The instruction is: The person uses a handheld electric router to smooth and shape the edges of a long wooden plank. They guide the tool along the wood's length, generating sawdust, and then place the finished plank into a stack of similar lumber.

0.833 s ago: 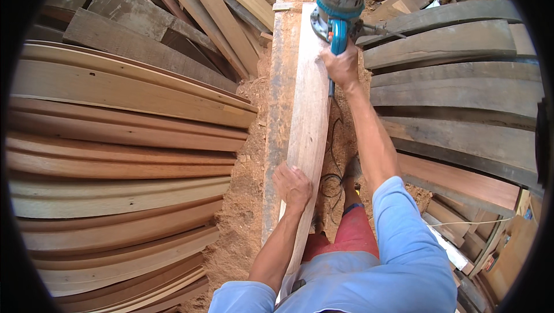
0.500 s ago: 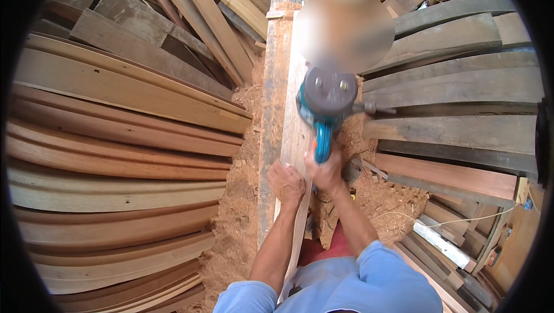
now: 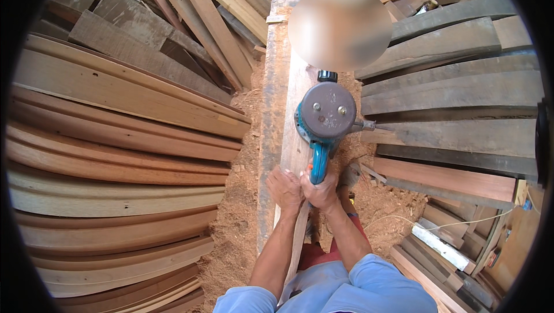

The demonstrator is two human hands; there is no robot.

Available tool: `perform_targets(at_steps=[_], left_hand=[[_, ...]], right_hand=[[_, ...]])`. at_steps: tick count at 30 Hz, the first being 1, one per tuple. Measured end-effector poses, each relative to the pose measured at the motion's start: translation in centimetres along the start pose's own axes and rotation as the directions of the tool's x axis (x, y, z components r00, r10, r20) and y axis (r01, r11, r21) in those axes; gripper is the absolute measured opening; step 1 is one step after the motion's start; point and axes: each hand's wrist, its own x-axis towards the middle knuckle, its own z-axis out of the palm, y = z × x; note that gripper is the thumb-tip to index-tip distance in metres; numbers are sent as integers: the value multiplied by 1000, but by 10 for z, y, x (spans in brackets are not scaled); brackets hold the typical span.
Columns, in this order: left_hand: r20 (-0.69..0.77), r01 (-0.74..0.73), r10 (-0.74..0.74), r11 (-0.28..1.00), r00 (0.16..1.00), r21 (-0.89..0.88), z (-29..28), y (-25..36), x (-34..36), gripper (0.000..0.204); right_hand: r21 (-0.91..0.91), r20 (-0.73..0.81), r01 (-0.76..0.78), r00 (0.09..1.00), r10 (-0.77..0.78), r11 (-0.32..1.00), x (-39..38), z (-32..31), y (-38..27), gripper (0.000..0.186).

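Observation:
My right hand point(image 3: 321, 189) is closed round the rear handle of a teal electric planer point(image 3: 328, 111) with a round grey top and a black front knob. The planer rests on a long, pale wooden board point(image 3: 291, 146) that lies lengthwise on a worn workbench point(image 3: 271, 140). Just left of the planer handle, my left hand point(image 3: 284, 188) is curled over the board and its edge, close against my right hand. The board's far end is hidden behind a blurred patch, and the planer's underside is out of sight.
Stacked curved, moulded timbers point(image 3: 121, 157) fill the left side. More thick planks point(image 3: 450, 88) are piled on the right. Wood shavings point(image 3: 231, 238) cover the floor on both sides of the bench. A thin pale cord point(image 3: 456, 220) runs at the lower right.
The planer and my right hand have come back along the board toward me, bringing my right hand close to my left. My left hand stays in nearly the same place.

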Motion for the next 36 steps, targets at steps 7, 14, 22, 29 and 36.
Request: perform_targets(at_steps=[7, 14, 22, 29, 36], left_hand=[[-38, -238, 235, 957, 971, -163, -15, 21, 37, 49], [-132, -675, 675, 660, 725, -331, 6, 100, 229, 45], [17, -681, 741, 626, 671, -379, 21, 128, 281, 38], [61, -637, 696, 686, 716, -352, 35, 149, 315, 36], [42, -668, 707, 685, 706, -291, 51, 169, 344, 33]], right_hand=[[-9, -32, 32, 999, -32, 999, 71, -4, 0, 36], [33, -29, 81, 996, -80, 996, 108, 4, -7, 32], [37, -37, 106, 994, -105, 994, 130, 2, -2, 30], [12, -57, 146, 988, -145, 989, 174, 1, 6, 32], [45, -65, 110, 992, -107, 993, 207, -2, 5, 33]])
